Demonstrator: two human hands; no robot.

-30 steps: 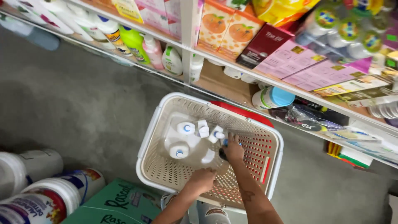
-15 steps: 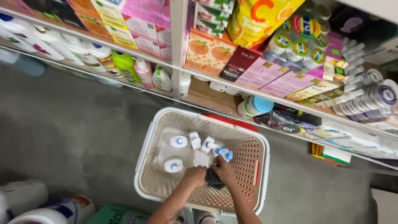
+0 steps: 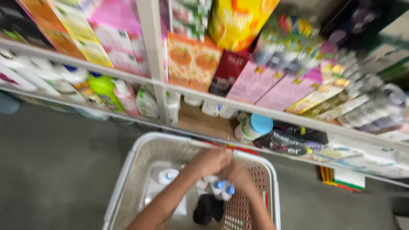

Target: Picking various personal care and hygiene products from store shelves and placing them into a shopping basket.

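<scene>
A white plastic basket stands on the floor in front of the shelves. Both my hands are inside it, pressed close together. My left hand reaches in from the lower left, with my right hand just to its right. Directly under them lie small white bottles with blue caps, touching or nearly touching my fingers. Another small white bottle lies further left in the basket. A black object sits on the basket's bottom near my arms. Motion blur hides what my fingers grip.
Store shelves run behind the basket, packed with colourful boxes, pouches and bottles. A white jar with a blue lid lies on the low shelf. Green and white bottles stand at the left. Grey floor lies left of the basket.
My hands have moved toward the basket's far side and come together over the blue-capped bottles. The view has closed in on the shelves, and the picture has become blurred.
</scene>
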